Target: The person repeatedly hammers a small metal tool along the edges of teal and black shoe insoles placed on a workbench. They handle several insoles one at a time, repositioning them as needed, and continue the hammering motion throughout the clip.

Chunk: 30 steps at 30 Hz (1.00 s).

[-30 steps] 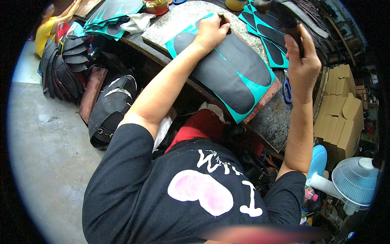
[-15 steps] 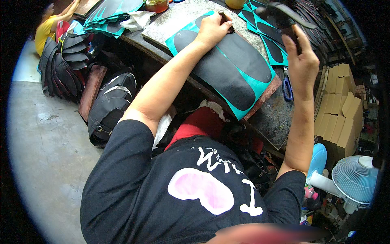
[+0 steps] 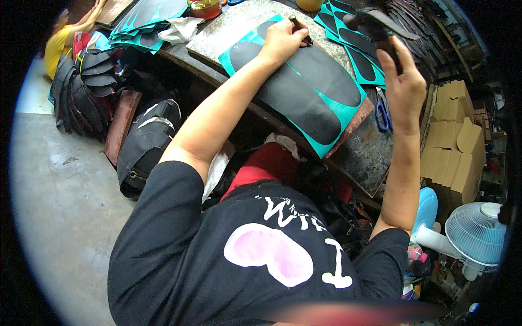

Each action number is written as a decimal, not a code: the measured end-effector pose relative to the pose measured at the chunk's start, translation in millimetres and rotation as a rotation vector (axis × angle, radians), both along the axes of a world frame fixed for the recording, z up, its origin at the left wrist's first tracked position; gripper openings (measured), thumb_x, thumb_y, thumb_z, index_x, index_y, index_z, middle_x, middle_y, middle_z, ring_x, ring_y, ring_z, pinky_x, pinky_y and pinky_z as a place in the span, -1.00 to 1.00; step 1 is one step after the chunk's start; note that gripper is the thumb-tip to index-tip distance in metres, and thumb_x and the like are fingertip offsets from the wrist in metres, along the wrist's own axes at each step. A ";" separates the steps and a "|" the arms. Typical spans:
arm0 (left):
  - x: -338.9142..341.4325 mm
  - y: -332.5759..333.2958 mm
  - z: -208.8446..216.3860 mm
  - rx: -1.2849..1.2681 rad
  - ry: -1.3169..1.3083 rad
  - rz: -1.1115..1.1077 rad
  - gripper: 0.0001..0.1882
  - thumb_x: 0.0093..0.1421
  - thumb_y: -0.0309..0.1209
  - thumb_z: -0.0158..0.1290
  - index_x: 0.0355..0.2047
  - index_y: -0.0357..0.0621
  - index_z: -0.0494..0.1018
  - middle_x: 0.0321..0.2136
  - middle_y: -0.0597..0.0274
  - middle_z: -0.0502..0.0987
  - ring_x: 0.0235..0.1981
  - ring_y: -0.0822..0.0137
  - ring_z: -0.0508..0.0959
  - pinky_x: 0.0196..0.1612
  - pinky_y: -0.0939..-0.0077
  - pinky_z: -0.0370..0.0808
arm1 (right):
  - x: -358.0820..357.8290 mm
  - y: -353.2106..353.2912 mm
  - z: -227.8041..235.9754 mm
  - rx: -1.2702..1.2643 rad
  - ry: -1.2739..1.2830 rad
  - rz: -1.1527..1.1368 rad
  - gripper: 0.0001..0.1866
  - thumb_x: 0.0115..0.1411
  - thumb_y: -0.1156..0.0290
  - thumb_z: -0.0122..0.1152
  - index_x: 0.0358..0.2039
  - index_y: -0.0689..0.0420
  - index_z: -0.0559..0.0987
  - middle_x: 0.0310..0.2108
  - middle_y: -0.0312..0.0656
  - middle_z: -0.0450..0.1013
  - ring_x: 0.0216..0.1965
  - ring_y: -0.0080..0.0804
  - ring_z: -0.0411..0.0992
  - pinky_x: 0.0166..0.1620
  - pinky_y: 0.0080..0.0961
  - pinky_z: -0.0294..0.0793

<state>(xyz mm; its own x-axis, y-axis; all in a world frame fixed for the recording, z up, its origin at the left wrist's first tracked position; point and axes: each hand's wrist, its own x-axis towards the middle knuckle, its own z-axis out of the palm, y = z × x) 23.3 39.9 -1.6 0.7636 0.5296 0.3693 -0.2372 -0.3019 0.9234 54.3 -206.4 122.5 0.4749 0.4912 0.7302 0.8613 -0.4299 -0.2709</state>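
Observation:
My left hand [image 3: 283, 42] is closed around a short dark punch [image 3: 300, 30], standing on a black-and-teal sheet [image 3: 310, 89] with large sole-shaped black areas. Its lower end is partly hidden by my fingers. In my right hand [image 3: 406, 84], a hammer [image 3: 387, 24] with a dark head is raised above the right side of the bench. Beneath the sheet are a pale stone slab [image 3: 217, 35] and a reddish-brown board [image 3: 363, 120], whose edge shows at the right.
Blue-handled scissors [image 3: 383, 117] lie right of the sheet. More teal-and-black sheets [image 3: 149, 19] are stacked at the far left, beside a crumpled white cloth [image 3: 181, 28]. Cardboard boxes [image 3: 448, 146] and a fan [image 3: 476, 236] stand at right. A person in yellow [image 3: 57, 46] is far left.
Both hands keep their grips, the right one still holding the hammer up. The hammer has tilted slightly, and the whole view has shifted a little.

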 end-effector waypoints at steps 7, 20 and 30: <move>-8.9 -19.5 10.2 0.722 -0.110 0.051 -0.88 0.16 -0.43 0.11 -0.33 -0.21 0.49 -0.44 -0.05 0.59 -0.37 0.02 0.63 -0.28 0.31 0.55 | -14.3 12.7 -3.7 0.083 -0.151 0.123 -0.65 0.17 0.23 0.31 -0.07 0.07 0.58 -0.27 -0.06 0.59 -0.30 -0.18 0.60 -0.26 -0.43 0.56; -4.3 -17.1 7.4 0.457 -0.058 -0.010 -0.84 0.17 -0.39 0.13 -0.28 -0.19 0.49 -0.44 0.04 0.60 -0.38 0.14 0.63 -0.30 0.34 0.56 | -14.1 -12.3 16.5 0.198 -0.026 0.155 -0.64 0.22 0.32 0.27 0.02 0.13 0.53 -0.35 -0.17 0.57 -0.40 -0.47 0.52 -0.37 -0.57 0.51; 0.4 -20.4 6.3 -0.185 -0.033 -0.142 -0.87 0.20 -0.46 0.10 -0.29 -0.28 0.50 -0.46 0.07 0.61 -0.42 0.36 0.65 -0.30 0.51 0.59 | 0.3 -16.6 -7.4 -0.021 0.066 0.015 -0.59 0.22 0.10 0.23 0.00 0.03 0.56 -0.23 -0.05 0.59 -0.25 -0.16 0.60 -0.22 -0.39 0.55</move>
<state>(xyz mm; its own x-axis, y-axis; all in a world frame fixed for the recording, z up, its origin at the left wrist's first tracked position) 23.7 19.6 4.7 0.8244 0.4787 0.3020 -0.2961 -0.0899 0.9509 54.6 -222.9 115.1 0.5143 0.5133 0.6871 0.8482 -0.4229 -0.3190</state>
